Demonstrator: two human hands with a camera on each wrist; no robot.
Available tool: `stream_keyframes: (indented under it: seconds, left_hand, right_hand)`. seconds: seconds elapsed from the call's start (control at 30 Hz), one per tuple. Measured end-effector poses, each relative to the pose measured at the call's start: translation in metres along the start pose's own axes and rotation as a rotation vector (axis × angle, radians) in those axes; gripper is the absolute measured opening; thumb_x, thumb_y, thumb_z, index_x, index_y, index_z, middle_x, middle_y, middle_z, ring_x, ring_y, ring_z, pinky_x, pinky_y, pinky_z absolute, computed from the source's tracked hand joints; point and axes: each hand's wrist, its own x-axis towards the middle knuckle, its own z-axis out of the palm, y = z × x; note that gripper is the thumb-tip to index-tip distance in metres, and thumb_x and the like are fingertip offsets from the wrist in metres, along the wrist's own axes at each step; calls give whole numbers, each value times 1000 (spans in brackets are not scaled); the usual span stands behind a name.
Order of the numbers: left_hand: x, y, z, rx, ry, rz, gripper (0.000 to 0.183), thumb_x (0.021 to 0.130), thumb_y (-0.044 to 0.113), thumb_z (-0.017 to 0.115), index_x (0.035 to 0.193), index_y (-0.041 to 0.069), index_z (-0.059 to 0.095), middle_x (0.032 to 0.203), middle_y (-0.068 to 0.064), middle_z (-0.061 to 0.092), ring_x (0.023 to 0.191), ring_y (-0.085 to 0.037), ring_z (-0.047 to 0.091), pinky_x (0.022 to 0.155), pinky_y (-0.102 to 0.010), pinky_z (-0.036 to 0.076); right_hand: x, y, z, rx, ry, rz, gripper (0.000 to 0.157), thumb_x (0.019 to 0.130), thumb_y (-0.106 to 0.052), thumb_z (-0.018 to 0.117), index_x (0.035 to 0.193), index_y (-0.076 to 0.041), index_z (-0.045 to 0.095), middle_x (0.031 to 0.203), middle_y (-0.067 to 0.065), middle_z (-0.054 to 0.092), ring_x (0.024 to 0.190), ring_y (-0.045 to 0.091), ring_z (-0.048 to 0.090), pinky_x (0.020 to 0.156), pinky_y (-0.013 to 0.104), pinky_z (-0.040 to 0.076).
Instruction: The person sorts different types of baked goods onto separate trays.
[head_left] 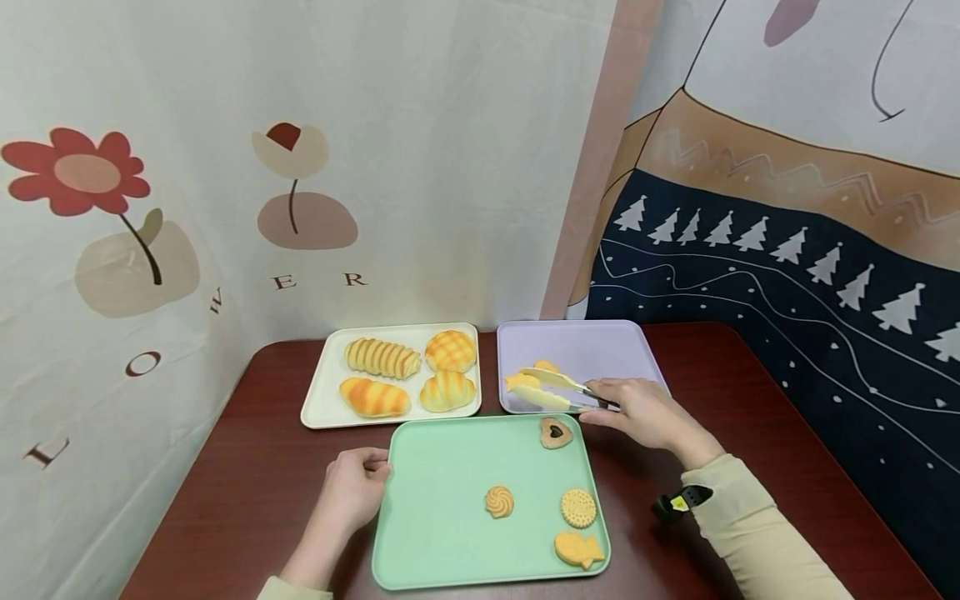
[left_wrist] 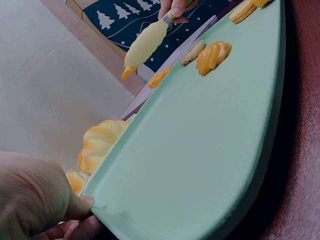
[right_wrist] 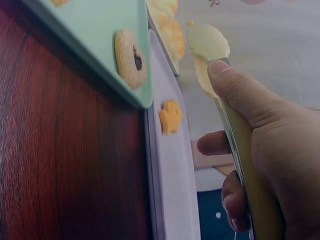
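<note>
My right hand (head_left: 637,412) grips a pair of tongs (head_left: 547,398) with pale yellow scalloped tips, above the purple tray (head_left: 615,350). An orange cookie (head_left: 519,381), mostly covered, sits between the tips; its tail-like end shows. Another orange cookie (right_wrist: 170,116) lies on the purple tray, partly behind the tongs in the head view. My left hand (head_left: 358,487) pinches the left rim of the green tray (head_left: 435,467), thumb on top. On that tray lie a heart-shaped cookie (head_left: 556,433), a swirl cookie (head_left: 498,502), a round cookie (head_left: 578,507) and a fish-shaped cookie (head_left: 578,550).
A cream tray (head_left: 318,408) with several bread rolls (head_left: 382,358) stands behind the green tray on the left, beside the purple one. All three trays rest on a dark red wooden table (head_left: 247,492). Printed curtains (head_left: 450,167) hang behind the table.
</note>
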Motion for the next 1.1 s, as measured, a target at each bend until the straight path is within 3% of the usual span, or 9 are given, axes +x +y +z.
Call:
stream_keyframes:
  seconds: [0.27, 0.47, 1.1]
  left_hand:
    - [-1, 1, -1, -2, -5, -3, 21, 97, 4, 69, 114, -6, 76, 92, -3, 75, 86, -20, 72, 74, -40, 59]
    - [-1, 1, -1, -2, -2, 0, 21, 97, 4, 69, 114, -6, 76, 92, -2, 75, 86, -21, 72, 75, -40, 59]
    - [-2, -1, 0, -10, 11, 3, 20, 97, 4, 69, 113, -5, 77, 90, -2, 75, 84, -20, 71, 72, -38, 57]
  right_hand:
    - [-4, 14, 0, -5, 6, 102, 72, 98, -60, 68, 144, -5, 66, 141, 14, 66, 131, 36, 61, 105, 60, 49]
    - [-7, 26, 0, -20, -2, 167, 69, 100, -54, 70, 146, -4, 63, 145, 16, 63, 134, 39, 58, 107, 63, 46]
    - [-19, 55, 0, -47, -24, 299, 71, 100, -52, 70, 147, 1, 60, 144, 22, 62, 124, 42, 62, 103, 67, 47]
